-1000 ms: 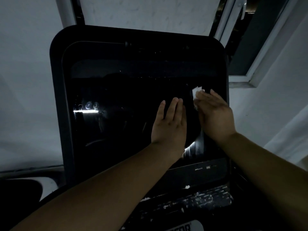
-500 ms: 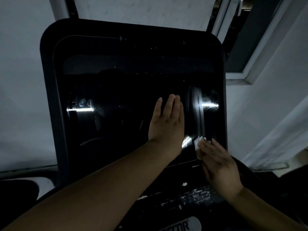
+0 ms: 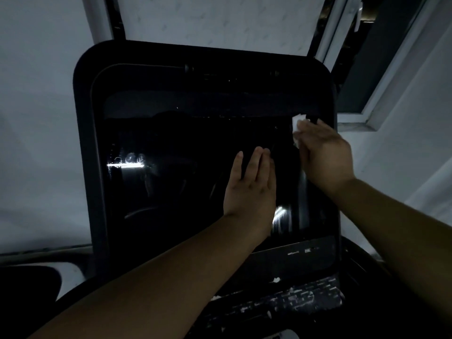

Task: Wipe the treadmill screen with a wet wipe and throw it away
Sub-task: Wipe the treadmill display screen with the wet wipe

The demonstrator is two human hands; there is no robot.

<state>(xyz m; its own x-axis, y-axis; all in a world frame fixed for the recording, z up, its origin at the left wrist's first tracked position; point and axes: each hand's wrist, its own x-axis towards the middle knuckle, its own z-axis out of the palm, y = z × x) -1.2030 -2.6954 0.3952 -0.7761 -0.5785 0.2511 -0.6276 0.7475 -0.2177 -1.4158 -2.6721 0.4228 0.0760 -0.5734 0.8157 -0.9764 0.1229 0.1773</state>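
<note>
The room was dim, and most of the view was taken up by the treadmill screen [image 3: 195,167], a large black glossy panel with rounded corners set in a dark frame and tilted back from the person. Its glass caught a bright horizontal streak of reflected light on the left side and a smeared, streaky sheen near the lower right corner. The left hand [image 3: 249,189] lay flat on the glass near the middle, fingers straight and mostly together, holding nothing. The right hand [image 3: 325,155] was pressed against the upper right part of the screen, close to the frame's right edge, fingers extended over the wet wipe [image 3: 297,126]; the white, crumpled wipe showed only above and to the left of the fingertips, trapped between hand and glass rather than pinched. Both forearms were bare. Below the screen ran a dark console panel [image 3: 281,302] whose surface was worn, with pale flecks and patches scattered over it. Behind the treadmill stood a pale wall [image 3: 36,94], plain and grey in the low light. At the upper right a window frame [image 3: 396,69] in white angled away, with darkness beyond its pane. At the lower left a pale curved part of the machine and a dark rounded shape were visible, too dim to tell what they were.
</note>
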